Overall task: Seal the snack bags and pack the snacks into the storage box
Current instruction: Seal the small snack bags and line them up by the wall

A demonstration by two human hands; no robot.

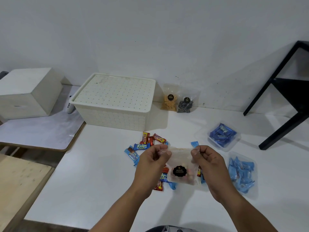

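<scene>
We hold the biscuit bag (181, 166) above the loose candy bars (147, 143), our left hand (151, 162) and right hand (208, 162) each pinching a top corner. We judge sealing underway; next, press the strip closed. Beyond the bars sits the lidded storage box (115, 99).

White table (93, 181) with lidded storage box (113, 101), loose snack bars (142, 146), snack bags (177, 102).

Loose wrappers (163, 177) slip half out of sight behind the held snack bag (181, 166), labels on the far bags (170, 101) too small to read.
</scene>
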